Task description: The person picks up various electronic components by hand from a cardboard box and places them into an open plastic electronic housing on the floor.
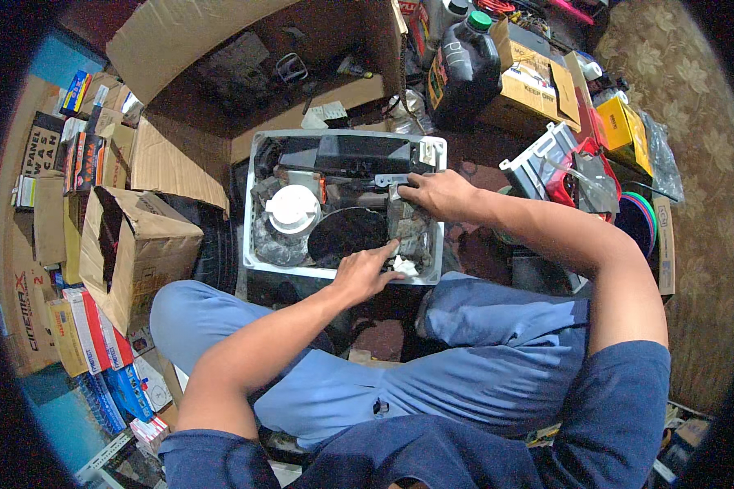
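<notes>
A white plastic bin [250,236] of assorted parts stands in front of me. Along its right side lies a package wrapped in crinkled clear plastic [409,226]. Bent fingers of my right hand [442,196] grip the package's upper end, beside a small silver metal piece with holes [390,180]. My left hand [362,274] is at the bin's near edge, index finger stretched to the package's lower end and thumb apart. A crumpled white scrap [404,266] lies by that thumb. Left of the package are a black round part [349,236] and a white round cap-like part [293,209].
Behind the bin a large open cardboard box [257,81] holds loose items. Small boxes and an open carton [151,244] crowd the left. At the right are a black jug with green cap [463,69], a yellow box [624,134] and a grey-white plastic case [538,155].
</notes>
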### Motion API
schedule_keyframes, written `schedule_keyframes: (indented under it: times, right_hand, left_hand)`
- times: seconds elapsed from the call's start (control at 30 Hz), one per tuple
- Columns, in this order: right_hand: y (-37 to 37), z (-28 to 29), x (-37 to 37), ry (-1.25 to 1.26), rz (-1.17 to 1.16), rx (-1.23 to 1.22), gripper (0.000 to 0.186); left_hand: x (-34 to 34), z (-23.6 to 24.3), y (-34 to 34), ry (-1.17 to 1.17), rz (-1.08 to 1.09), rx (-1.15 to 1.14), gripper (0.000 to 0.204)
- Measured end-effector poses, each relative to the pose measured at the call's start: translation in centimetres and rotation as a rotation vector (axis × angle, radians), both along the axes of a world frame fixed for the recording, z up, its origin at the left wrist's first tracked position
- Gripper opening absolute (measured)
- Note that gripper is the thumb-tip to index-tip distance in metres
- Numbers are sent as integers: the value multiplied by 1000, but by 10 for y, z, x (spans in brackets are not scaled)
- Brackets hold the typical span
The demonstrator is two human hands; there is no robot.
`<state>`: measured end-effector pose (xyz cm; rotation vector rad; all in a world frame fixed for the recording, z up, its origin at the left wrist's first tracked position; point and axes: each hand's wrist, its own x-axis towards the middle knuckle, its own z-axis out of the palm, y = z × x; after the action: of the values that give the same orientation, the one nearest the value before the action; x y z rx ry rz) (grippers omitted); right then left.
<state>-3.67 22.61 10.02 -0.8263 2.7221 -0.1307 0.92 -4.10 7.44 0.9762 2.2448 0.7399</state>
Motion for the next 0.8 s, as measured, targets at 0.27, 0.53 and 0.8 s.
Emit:
schedule_keyframes:
  times: [0.27,0.53,0.8]
  right_hand:
    - [-5,1,4,3,-4,44,50]
    - [-22,6,-31,55,245,212,31]
    - [-56,68,-74,121,81,61,44]
  left_hand:
    - [-1,-10,3,-57,-36,-31,70]
    - [-27,11,4,-13,-130,-61,61]
    - [-69,59,-34,201,199,-12,36]
